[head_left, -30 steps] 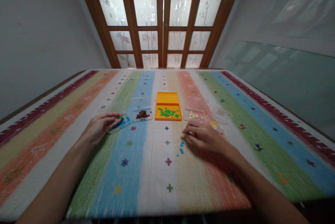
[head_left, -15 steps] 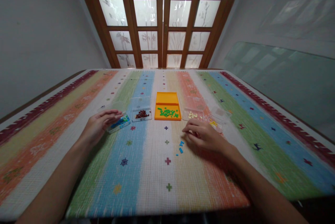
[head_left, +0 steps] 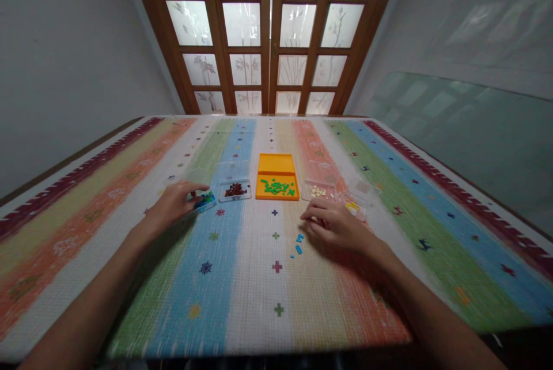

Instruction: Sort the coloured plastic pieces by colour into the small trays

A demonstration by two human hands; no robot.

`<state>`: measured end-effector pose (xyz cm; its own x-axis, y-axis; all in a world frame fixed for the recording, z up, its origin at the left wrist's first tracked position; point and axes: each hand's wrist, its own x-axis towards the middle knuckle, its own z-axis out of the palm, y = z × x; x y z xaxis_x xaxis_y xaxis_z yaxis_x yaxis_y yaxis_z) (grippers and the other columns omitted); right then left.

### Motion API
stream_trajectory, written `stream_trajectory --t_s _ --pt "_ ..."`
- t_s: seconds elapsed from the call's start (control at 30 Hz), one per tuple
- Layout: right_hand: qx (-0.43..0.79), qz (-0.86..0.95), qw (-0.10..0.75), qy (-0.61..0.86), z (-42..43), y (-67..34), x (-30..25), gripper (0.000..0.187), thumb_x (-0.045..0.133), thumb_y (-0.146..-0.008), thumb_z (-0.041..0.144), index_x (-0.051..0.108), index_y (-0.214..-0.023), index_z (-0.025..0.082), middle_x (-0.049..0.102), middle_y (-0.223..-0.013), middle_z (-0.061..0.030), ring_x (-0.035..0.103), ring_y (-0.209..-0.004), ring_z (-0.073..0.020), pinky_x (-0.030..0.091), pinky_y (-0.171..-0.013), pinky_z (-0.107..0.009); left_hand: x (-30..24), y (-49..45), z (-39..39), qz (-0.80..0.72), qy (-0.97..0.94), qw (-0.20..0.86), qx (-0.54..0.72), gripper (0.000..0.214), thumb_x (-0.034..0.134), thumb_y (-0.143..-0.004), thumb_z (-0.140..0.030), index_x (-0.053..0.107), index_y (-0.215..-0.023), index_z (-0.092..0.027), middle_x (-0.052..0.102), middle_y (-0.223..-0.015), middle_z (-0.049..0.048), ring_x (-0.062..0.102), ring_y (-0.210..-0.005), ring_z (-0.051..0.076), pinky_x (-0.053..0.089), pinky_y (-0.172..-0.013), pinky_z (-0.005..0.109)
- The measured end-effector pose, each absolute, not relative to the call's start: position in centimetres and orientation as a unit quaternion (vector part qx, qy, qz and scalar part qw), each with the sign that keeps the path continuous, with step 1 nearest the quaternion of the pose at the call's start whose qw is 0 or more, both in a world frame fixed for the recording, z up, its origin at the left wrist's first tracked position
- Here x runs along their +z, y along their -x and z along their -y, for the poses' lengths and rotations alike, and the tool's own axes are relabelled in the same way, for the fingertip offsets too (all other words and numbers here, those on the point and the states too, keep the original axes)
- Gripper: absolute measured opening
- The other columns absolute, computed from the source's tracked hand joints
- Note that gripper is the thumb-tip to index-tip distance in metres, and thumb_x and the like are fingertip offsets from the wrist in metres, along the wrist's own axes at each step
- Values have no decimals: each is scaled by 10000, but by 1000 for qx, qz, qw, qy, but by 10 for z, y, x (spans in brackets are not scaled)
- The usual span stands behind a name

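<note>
My left hand [head_left: 177, 200] is over a clear plastic box [head_left: 206, 207] of small blue and green pieces [head_left: 207, 197]. Its thumb and forefinger are apart above the pieces, and the hand covers much of the box. Nothing shows between these fingers. On the striped cloth to the right rests my right hand [head_left: 330, 221], fingers loosely bent and tips a little apart, with no held thing visible. Just left of and below it lie a few small blue toy-brick-like pieces [head_left: 298, 249].
An orange box [head_left: 276, 197] with its lid raised holds green pieces [head_left: 276, 187]. Left of it, a clear box [head_left: 235, 198] contains dark brown pieces. Clear boxes with cream pieces [head_left: 319, 192] and yellow pieces [head_left: 352, 205] stand beyond my right hand. The striped tablecloth [head_left: 254, 278] lies beneath.
My left hand has shifted right and slightly down over the box of blue pieces, its fingers now lower among them. The right hand and loose blue pieces have stayed in place.
</note>
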<state>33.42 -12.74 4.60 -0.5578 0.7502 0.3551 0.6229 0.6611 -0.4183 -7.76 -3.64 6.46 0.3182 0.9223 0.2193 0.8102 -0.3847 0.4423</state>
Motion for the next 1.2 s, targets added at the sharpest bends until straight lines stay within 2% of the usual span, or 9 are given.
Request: stream_trajectory --t_s 0.37,0.77,1.03,1.2 --pt "123 873 253 397 127 -335 44 162 556 -964 210 700 -892 190 655 -861 -71 589 -756 -177 444 -671 -313 60 74 22 -515 -828 147 165 184 690 -715 -310 742 -883 -253 759 -848 58 652 -730 238 484 -769 333" --pt "124 872 245 404 128 -335 46 158 558 -967 209 700 -898 207 662 -875 -77 601 -779 -192 463 -683 -332 60 72 20 -486 -853 133 138 96 607 -733 -299 637 -790 -228 662 -729 29 592 -686 209 431 -702 305" --pt "126 872 245 405 127 -335 45 145 570 -965 220 698 -896 209 662 -871 -74 593 -772 -193 456 -673 -333 78 72 32 -512 -833 120 174 150 644 -741 -351 667 -808 -219 649 -724 8 587 -687 191 425 -708 288" --pt "127 874 240 403 127 -335 45 151 560 -964 211 697 -899 207 661 -872 -76 590 -767 -190 455 -672 -328 77 55 59 -477 -835 185 201 225 636 -800 -419 710 -878 -222 674 -756 10 591 -683 175 442 -673 271"
